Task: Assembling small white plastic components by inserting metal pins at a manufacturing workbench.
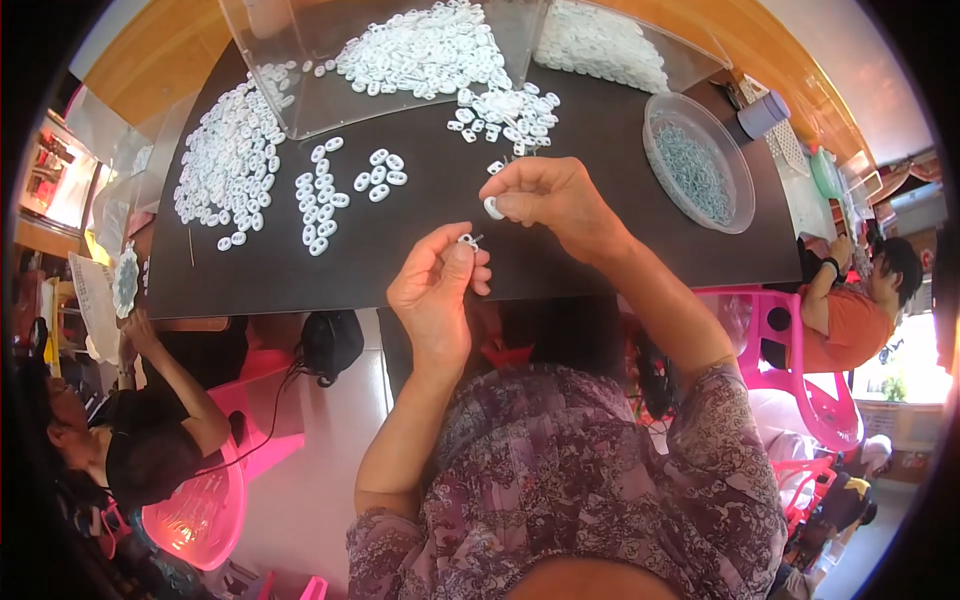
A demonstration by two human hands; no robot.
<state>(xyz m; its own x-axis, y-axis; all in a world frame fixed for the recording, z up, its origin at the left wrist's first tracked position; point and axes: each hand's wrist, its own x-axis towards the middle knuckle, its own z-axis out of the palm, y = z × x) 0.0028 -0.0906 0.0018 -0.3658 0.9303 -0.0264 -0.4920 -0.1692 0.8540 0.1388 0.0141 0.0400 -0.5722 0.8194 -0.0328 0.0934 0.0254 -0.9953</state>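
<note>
My left hand (432,292) is closed, pinching a small white plastic piece (467,241) with a thin metal screw sticking out beside it. Just above and to the right, my right hand (565,205) grips a white oval plastic piece (491,207) between thumb and fingers. The two hands are close together but apart, over the near edge of the dark table (400,270). Beyond my right hand lies a loose heap of small white pieces (510,115). Left of my hands, white two-holed oval pieces (322,205) lie in a cluster, with a smaller group (380,175) beside them.
A round clear tub (742,185) of metal screws (690,170) stands at the right. Clear bins hold white pieces (425,50) and more pale parts (600,45) at the back. A big pile of white ovals (225,160) covers the left. People sit at both sides.
</note>
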